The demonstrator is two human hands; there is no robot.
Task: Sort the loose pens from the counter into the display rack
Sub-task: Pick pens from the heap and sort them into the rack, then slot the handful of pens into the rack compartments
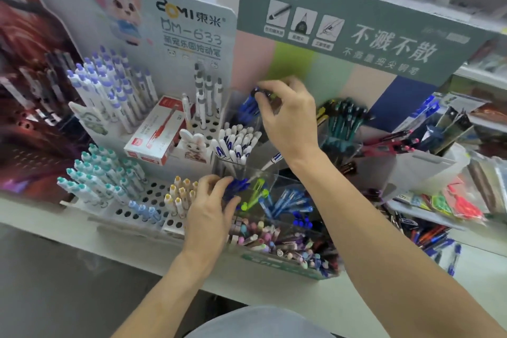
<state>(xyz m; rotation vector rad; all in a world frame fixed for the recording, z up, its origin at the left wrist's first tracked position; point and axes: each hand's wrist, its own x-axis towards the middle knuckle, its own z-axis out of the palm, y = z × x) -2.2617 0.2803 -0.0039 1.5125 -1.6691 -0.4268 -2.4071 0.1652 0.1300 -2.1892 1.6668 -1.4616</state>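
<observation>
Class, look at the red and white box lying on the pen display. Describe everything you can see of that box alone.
The red and white box is a long, flat carton, seemingly of glossy card. Its white top face carries a picture of a red pen and small print too blurred to read; its edges and far end are red. It is closed and lies tilted on the perforated white rack, between the purple-capped pens and a rabbit-shaped card. Neither hand touches it.

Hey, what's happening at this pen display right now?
A person is sorting pens into a clear display rack on a shop counter. The right hand pinches a blue pen over a back compartment, among other blue pens. The left hand grips a bunch of blue pens at a front compartment. More loose pens lie on the counter to the right.
</observation>
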